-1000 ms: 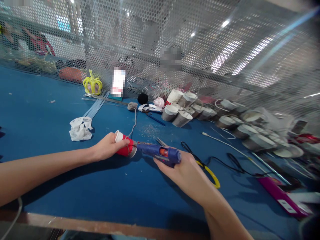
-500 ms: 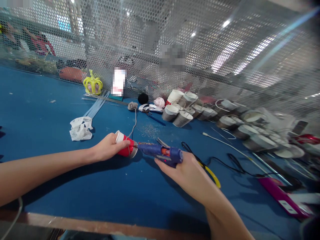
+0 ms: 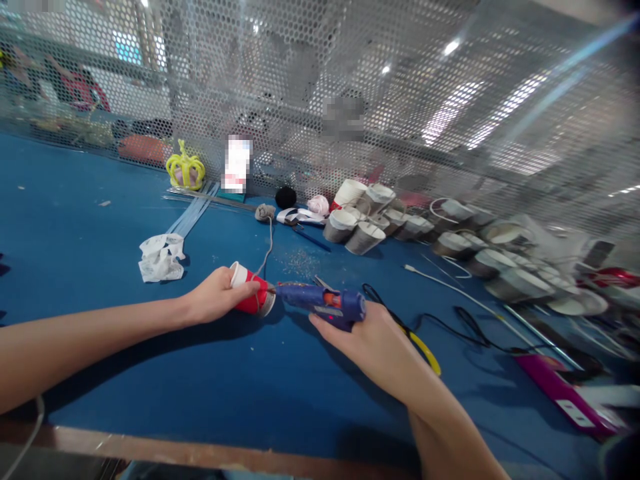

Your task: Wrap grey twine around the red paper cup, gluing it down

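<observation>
Left fingers (image 3: pixel 246 291) curled round tilted red cup (image 3: pixel 253 304), white-rimmed, grey-ended | right fingers (image 3: pixel 334 335) wrapped round blue glue gun (image 3: pixel 320 303)

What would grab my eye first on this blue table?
Front and centre, the right hand points a blue glue gun at the red and white cup in the left hand. Back left, a bright yellow crown-shaped piece stands by the mesh wall. A purple power strip lies far right.

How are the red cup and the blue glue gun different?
The cup is mostly red and white; the glue gun is mostly blue.
The left hand holds the cup; the right hand holds the glue gun.
The cup has a round rim; the glue gun has a narrow tip.
Both are being held.
</observation>
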`<state>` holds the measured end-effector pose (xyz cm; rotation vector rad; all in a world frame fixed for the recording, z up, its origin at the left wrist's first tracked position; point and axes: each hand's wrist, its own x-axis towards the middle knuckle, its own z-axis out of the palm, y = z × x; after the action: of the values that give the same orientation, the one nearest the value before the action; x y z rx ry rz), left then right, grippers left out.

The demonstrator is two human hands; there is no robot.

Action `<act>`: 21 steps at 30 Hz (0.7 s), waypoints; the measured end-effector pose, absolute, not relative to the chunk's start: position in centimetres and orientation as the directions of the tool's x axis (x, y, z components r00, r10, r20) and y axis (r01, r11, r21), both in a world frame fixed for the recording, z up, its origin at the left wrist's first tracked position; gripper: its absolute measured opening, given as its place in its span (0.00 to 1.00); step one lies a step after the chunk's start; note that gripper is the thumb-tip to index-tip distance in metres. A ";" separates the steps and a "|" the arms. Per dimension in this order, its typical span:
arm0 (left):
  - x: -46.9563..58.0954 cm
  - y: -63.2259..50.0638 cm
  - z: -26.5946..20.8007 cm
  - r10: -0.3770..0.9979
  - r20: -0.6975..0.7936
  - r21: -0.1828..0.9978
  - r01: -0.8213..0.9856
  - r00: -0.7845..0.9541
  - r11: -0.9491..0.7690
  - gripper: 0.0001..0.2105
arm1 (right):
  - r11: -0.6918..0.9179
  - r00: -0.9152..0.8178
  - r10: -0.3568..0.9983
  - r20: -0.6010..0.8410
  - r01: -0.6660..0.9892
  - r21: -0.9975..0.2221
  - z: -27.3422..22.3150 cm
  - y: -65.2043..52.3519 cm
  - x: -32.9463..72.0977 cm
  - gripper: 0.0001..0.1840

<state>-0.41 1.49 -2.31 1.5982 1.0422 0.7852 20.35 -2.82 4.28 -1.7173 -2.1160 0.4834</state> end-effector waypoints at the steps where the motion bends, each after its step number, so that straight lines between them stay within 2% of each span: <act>1: -0.4 1.5 -2.4 0.917 -0.014 0.964 0.249 0.398 -0.093 0.18 | 0.188 -0.175 0.982 0.073 0.854 -0.485 4.3 -2.8 20.3 0.09; 14: -0.5 1.5 -2.4 0.915 -0.017 0.962 0.257 0.402 -0.095 0.19 | 0.153 -0.141 0.988 0.062 0.851 -0.503 4.3 -2.7 20.2 0.10; 21: -0.4 1.4 -2.3 0.908 -0.002 0.963 0.244 0.420 -0.110 0.18 | 0.206 -0.196 0.978 0.074 0.833 -0.514 4.5 -2.9 20.2 0.09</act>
<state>-0.43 1.42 -2.29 1.6141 1.0340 0.7830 20.21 -2.94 4.51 -1.6873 -2.1031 0.5147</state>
